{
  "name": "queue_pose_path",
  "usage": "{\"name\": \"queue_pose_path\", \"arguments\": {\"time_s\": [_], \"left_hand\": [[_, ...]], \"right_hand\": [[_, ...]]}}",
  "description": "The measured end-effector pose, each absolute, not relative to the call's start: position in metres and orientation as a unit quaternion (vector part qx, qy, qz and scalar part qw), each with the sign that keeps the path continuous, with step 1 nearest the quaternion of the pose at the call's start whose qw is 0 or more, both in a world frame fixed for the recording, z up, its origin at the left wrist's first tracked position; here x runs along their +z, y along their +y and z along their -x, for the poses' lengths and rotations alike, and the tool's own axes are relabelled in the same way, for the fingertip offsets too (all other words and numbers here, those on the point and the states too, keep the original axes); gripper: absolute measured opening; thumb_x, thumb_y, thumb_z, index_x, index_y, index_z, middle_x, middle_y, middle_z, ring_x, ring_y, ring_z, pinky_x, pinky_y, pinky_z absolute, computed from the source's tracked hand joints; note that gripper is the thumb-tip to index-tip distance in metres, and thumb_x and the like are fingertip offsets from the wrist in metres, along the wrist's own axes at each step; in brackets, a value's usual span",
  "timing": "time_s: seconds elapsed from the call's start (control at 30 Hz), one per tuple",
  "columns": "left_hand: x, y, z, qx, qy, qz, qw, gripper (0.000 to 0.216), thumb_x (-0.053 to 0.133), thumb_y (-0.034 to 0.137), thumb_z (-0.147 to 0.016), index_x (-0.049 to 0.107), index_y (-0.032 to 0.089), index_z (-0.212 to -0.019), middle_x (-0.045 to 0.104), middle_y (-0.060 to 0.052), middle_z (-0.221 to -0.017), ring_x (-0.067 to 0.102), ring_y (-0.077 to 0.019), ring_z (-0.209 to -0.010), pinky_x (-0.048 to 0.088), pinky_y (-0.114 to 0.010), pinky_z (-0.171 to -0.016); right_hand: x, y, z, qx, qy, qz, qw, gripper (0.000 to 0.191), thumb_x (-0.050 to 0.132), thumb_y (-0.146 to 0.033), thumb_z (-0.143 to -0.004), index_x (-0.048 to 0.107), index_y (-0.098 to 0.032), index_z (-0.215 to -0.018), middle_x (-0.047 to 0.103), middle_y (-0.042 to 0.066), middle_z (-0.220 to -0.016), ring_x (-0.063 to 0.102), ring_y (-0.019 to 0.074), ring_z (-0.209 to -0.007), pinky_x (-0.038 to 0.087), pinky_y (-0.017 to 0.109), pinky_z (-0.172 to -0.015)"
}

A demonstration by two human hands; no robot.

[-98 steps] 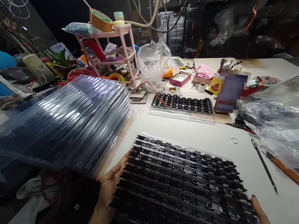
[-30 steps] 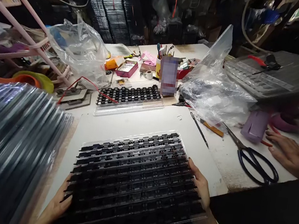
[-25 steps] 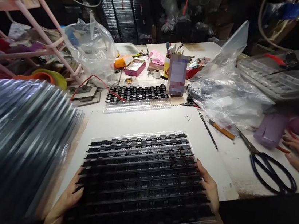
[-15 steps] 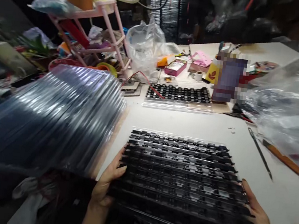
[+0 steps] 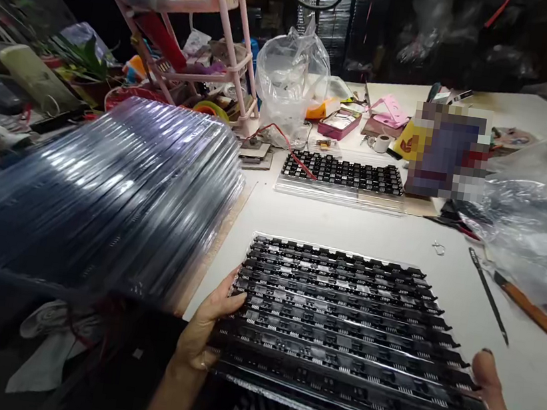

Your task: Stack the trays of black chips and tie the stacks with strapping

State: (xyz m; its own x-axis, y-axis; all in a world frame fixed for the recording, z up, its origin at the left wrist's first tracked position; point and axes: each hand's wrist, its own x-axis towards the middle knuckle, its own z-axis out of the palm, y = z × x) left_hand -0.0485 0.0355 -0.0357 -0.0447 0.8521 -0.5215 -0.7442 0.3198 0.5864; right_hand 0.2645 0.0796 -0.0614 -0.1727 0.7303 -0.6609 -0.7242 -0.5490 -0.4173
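A clear plastic tray (image 5: 337,334) filled with rows of small black parts with metal pins is held in front of me, over the near edge of the white table. My left hand (image 5: 208,321) grips its left side, thumb on top and the other fingers hidden underneath. At the tray's right edge is my right hand (image 5: 497,396), its thumb raised beside the rim and its remaining fingers out of sight beneath. Farther back on the table lies a second tray (image 5: 340,197), partly filled with similar black parts, a red wire across it.
A tall stack of plastic trays (image 5: 102,203) stands at my left, near a pink shelf rack (image 5: 232,58) full of odds and ends. On the right lie tweezers (image 5: 488,294), an orange-handled tool (image 5: 532,306) and clear plastic bags (image 5: 543,227).
The view has shifted slightly, so the table things appear farther right. My right thumb has lifted off the tray's edge, and the tray is seen more sharply. My left hand keeps its grip.
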Motion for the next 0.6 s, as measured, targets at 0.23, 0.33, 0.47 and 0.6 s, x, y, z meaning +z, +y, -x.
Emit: {"name": "queue_pose_path", "arguments": {"time_s": [0.23,0.33,0.47,0.6], "left_hand": [[-0.039,0.038,0.046,0.583,0.480,-0.038,0.654,0.069,0.061,0.019,-0.080,0.032,0.023,-0.142,0.066,-0.010,-0.115,0.063,-0.0272,-0.103,0.046,-0.040,-0.097],[-0.046,0.031,0.053,0.591,0.448,-0.018,0.671,0.058,0.052,0.021,-0.085,0.036,0.020,-0.141,0.069,-0.011,-0.110,0.066,-0.0276,-0.098,0.050,-0.043,-0.092],[-0.062,0.022,0.068,0.637,0.364,-0.063,0.677,0.057,0.046,0.024,-0.086,0.034,0.021,-0.142,0.069,-0.010,-0.110,0.066,-0.0268,-0.098,0.052,-0.043,-0.089],[-0.068,0.019,0.074,0.618,0.389,-0.036,0.682,0.064,0.049,0.020,-0.081,0.032,0.030,-0.142,0.067,-0.005,-0.115,0.067,-0.0240,-0.096,0.055,-0.037,-0.085]], "right_hand": [[-0.046,0.084,-0.263,0.787,-0.008,0.399,0.471,0.021,0.058,-0.036,-0.079,0.075,-0.025,-0.081,0.074,0.009,-0.087,0.066,0.0303,-0.097,0.043,0.056,-0.096],[-0.042,0.087,-0.256,0.791,-0.011,0.380,0.479,0.018,0.061,-0.036,-0.079,0.074,-0.023,-0.079,0.074,0.007,-0.083,0.067,0.0278,-0.094,0.045,0.051,-0.096],[-0.042,0.090,-0.252,0.812,-0.004,0.348,0.468,0.026,0.054,-0.039,-0.085,0.073,-0.021,-0.088,0.074,0.006,-0.088,0.067,0.0238,-0.094,0.045,0.047,-0.097],[-0.042,0.091,-0.252,0.830,0.002,0.307,0.466,0.032,0.051,-0.041,-0.087,0.072,-0.017,-0.093,0.073,0.007,-0.095,0.066,0.0228,-0.098,0.045,0.045,-0.096]]}}
